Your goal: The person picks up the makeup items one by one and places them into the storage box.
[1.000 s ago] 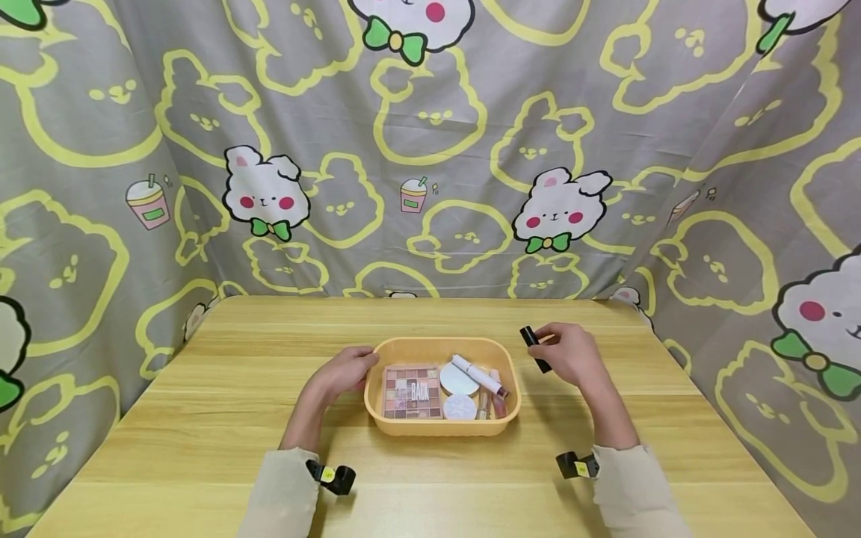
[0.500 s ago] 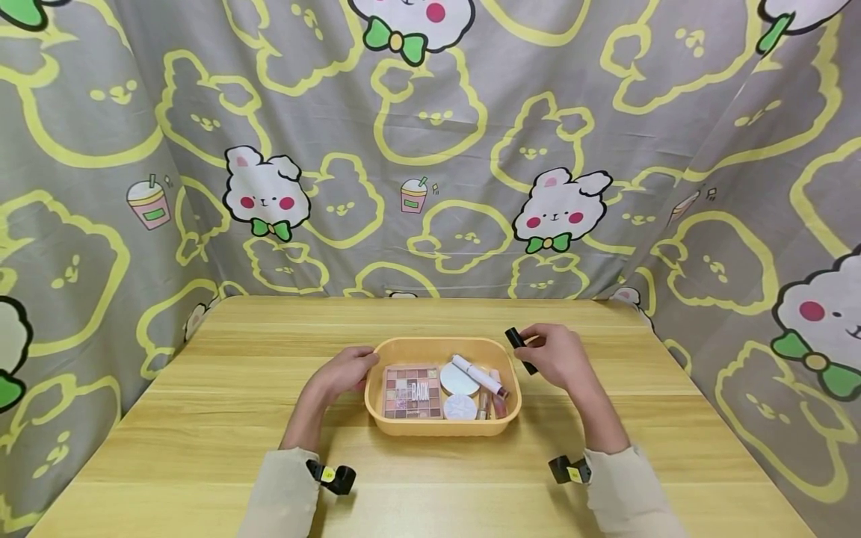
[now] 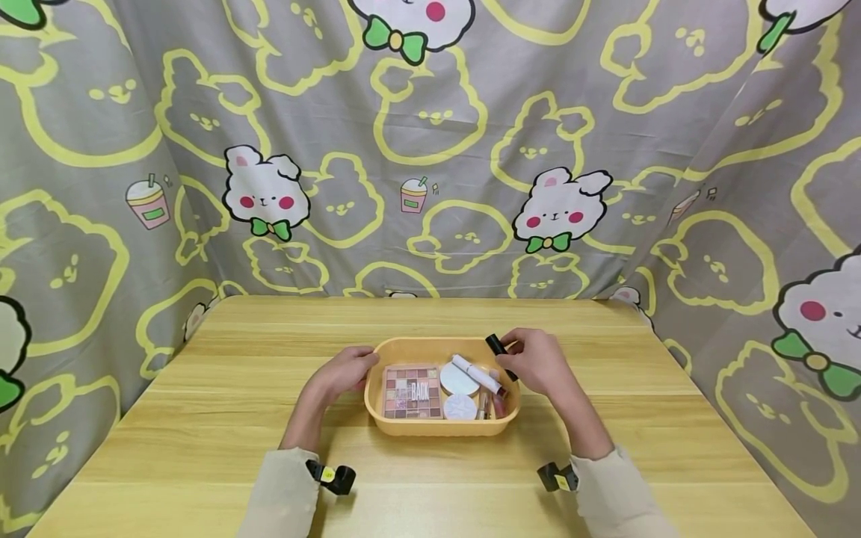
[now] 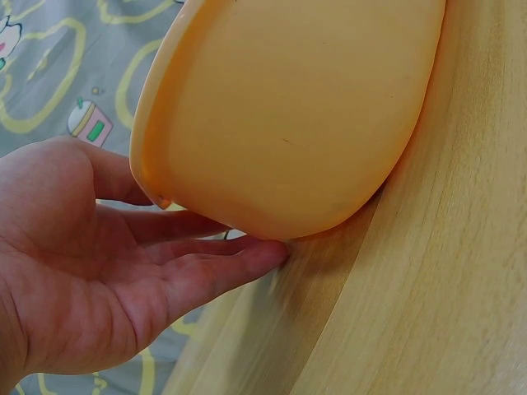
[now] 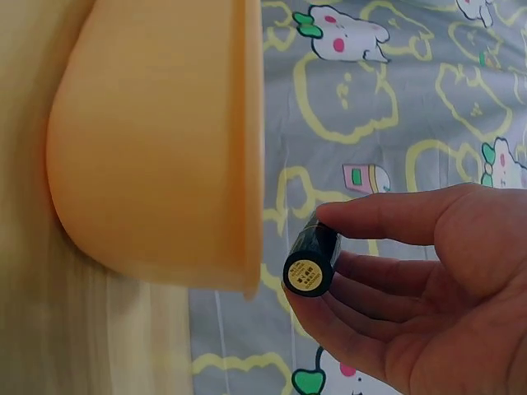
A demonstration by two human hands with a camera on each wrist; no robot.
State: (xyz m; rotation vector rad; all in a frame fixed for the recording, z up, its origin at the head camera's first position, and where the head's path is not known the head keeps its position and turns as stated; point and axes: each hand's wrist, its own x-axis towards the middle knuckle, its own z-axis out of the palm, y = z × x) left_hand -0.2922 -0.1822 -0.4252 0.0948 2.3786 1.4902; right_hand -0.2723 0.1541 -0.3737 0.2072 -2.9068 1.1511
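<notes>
In the head view, a yellow-orange plastic basket [image 3: 444, 427] holds an eyeshadow palette [image 3: 412, 391], two round compacts, a white tube [image 3: 474, 373] with a dark end, and small slim tubes. My left hand [image 3: 346, 369] grips its left end; in the left wrist view the thumb reaches behind the rim and the fingers touch the outer wall. My right hand [image 3: 537, 360] pinches a black lipstick [image 3: 496, 344] over the basket's right rim. The right wrist view shows the lipstick's round base [image 5: 309, 276] with a yellow label, between thumb and fingers.
The basket stands on a wood-grain table [image 3: 430, 486]. A grey curtain [image 3: 457, 179] with rabbit prints hangs behind the table and along both sides. A black wrist camera [image 3: 331, 477] is strapped at the left sleeve, another [image 3: 558, 477] at the right.
My right hand has moved left with the lipstick, from the table right of the basket to above its right rim. The left hand and the basket stay in place.
</notes>
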